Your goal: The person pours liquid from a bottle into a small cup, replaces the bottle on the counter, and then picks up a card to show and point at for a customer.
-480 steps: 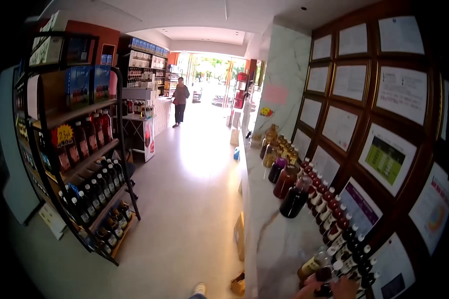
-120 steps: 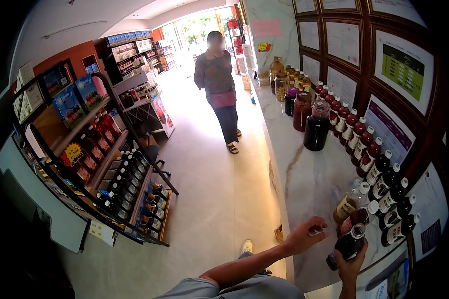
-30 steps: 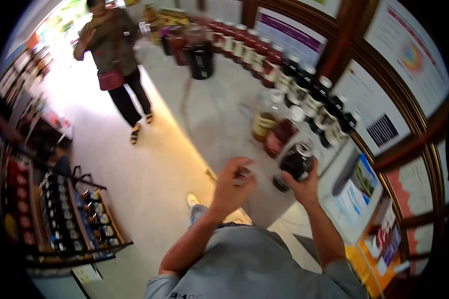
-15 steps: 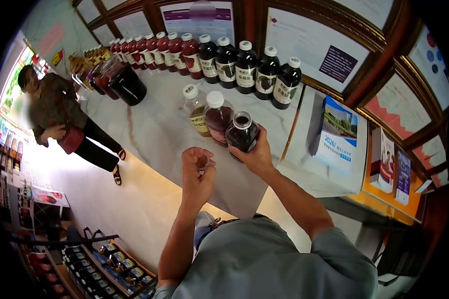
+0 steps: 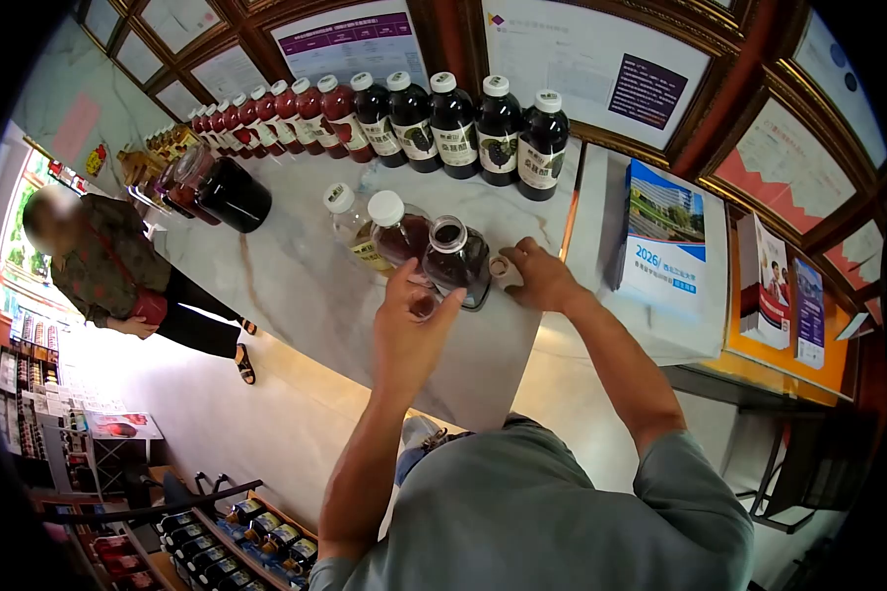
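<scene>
Between the thumb and fingers of my left hand (image 5: 414,330) is a small clear cup (image 5: 423,305), close to the front of an uncapped bottle. That dark bottle (image 5: 460,281) stands upright on the counter, its open mouth facing up. My right hand (image 5: 547,278) is just right of it, low over the counter, thumb and fingertips around a small round bottle cap (image 5: 500,267). Left of the dark bottle are a white-capped bottle with reddish liquid (image 5: 401,236) and a white-capped clear bottle (image 5: 357,231) with a little yellowish liquid.
A row of capped dark and red bottles (image 5: 455,133) lines the back of the marble counter (image 5: 296,266). Large dark jars (image 5: 235,197) stand left. Booklets (image 5: 663,231) lie right. A person (image 5: 118,256) stands beyond the counter's left side. Shelved bottles (image 5: 217,547) are at lower left.
My right hand has let go of the dark bottle and moved right to the cap. My left hand has moved right and slightly up with the cup, nearer the bottle. The view has shifted slightly.
</scene>
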The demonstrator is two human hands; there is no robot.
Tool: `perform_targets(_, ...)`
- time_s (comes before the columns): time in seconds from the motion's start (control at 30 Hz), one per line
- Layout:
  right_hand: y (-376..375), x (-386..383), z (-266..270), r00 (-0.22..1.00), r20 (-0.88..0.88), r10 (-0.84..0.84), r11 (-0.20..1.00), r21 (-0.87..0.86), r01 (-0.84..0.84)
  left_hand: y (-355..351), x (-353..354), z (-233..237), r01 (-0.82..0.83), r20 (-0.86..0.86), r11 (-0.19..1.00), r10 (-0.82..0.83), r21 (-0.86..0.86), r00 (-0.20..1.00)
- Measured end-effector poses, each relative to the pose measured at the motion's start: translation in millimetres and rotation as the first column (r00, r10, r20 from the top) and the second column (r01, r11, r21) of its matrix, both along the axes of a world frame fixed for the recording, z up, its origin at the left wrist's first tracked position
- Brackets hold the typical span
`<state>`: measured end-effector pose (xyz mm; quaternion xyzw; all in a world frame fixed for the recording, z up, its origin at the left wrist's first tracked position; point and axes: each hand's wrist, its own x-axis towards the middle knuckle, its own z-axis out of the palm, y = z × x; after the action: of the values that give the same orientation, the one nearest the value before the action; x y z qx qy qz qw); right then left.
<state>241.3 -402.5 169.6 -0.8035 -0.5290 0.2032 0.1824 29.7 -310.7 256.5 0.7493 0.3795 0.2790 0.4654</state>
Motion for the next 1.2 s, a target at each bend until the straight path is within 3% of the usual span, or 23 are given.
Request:
perform_targets(0.33, 32, 6, -41, 1.000, 0.021, -0.012, 1.000, -0.009, 0.012, 8, 26, -3, -0.048, -0.021, 0.968, 0.055, 0.247, 0.998)
perform_targets(0.43, 29, 12, -32, 0.999, -0.024, -0.035, 0.999, -0.013, 0.034, 8, 24, 1, -0.033, -0.055, 0.977, 0.045, 0.212, 0.997)
perform_targets(0.47, 26, 8, -22, 0.993, -0.042, -0.108, 0.994, 0.014, 0.108, 7, 24, 3, -0.035, -0.041, 0.974, 0.045, 0.222, 0.998)
perform_targets(0.57, 28, 19, 2, 0.995, -0.070, -0.066, 0.983, 0.165, 0.077, 7, 24, 3, -0.032, -0.056, 0.970, 0.046, 0.241, 0.997)
perform_targets(0.6, 31, 23, 8, 0.998, -0.059, -0.029, 0.933, 0.357, 0.048, 8, 24, 2, -0.032, -0.052, 0.966, 0.047, 0.258, 0.998)
perform_targets(0.63, 36, 24, 21, 0.962, -0.275, -0.004, 0.887, 0.442, 0.130, 9, 24, -1, -0.033, -0.048, 0.960, 0.048, 0.276, 0.998)
perform_targets(0.7, 43, 17, 60, 0.755, -0.646, 0.112, 0.778, 0.530, 0.338, 9, 23, -1, -0.032, -0.051, 0.957, 0.049, 0.288, 0.997)
perform_targets(0.8, 43, -1, 121, 0.663, -0.696, 0.275, 0.768, 0.574, 0.284, 8, 22, 2, -0.017, -0.073, 0.960, 0.039, 0.280, 0.997)
perform_targets(0.93, 45, -17, 145, 0.922, -0.275, 0.274, 0.781, 0.622, -0.046, 9, 21, 3, -0.021, -0.080, 0.963, 0.044, 0.269, 0.996)
perform_targets(1.03, 43, -16, 154, 0.937, -0.019, 0.350, 0.817, 0.495, -0.295, 7, 21, 4, -0.031, -0.071, 0.963, 0.051, 0.267, 0.996)
perform_targets(1.07, 41, -18, 161, 0.935, -0.041, 0.352, 0.849, 0.434, -0.301, 7, 21, 5, -0.029, -0.069, 0.962, 0.049, 0.270, 0.996)
perform_targets(1.2, 42, -16, 168, 0.894, 0.140, 0.426, 0.789, 0.426, -0.443, 5, 19, 7, -0.016, -0.100, 0.955, 0.048, 0.297, 0.994)
